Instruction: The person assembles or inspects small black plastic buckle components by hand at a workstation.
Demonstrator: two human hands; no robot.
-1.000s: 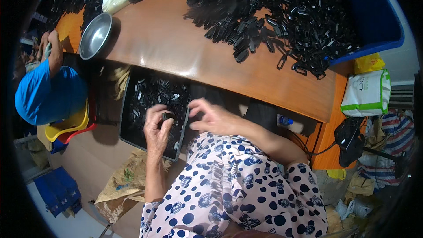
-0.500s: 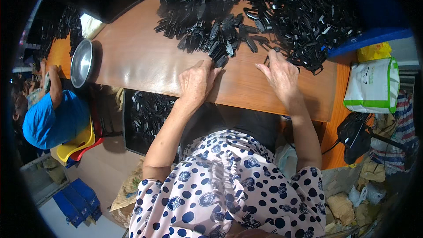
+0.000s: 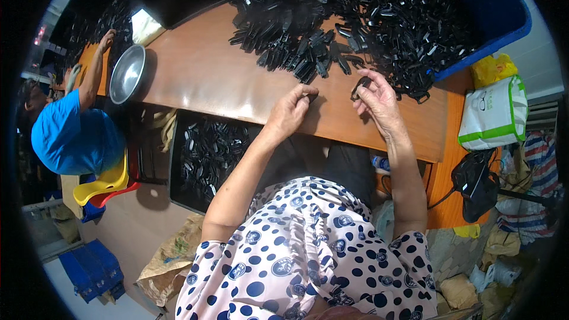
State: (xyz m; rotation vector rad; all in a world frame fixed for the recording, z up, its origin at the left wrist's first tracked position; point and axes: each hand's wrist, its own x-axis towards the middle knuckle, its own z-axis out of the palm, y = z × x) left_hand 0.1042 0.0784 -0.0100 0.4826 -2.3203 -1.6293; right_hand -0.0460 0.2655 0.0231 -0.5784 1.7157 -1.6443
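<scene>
My left hand is closed above the brown tabletop, its fingers pinching a small black plastic piece, mostly hidden. To the right, my right hand holds a black, open frame-like plastic piece between thumb and fingers. The two hands are apart. Beyond my left hand lies a pile of slim, solid-looking black pieces. A second heap, of black frame-like pieces, spreads beyond my right hand.
A metal bowl stands at the table's left. Below the edge, a black tray holds many black pieces. A blue bin and a white-green bag are on the right. A person in a blue shirt sits at far left.
My right hand has lifted a black frame piece from the heap's edge. My left hand has drawn back from its pile with a small piece, moving right. The view has shifted slightly.
</scene>
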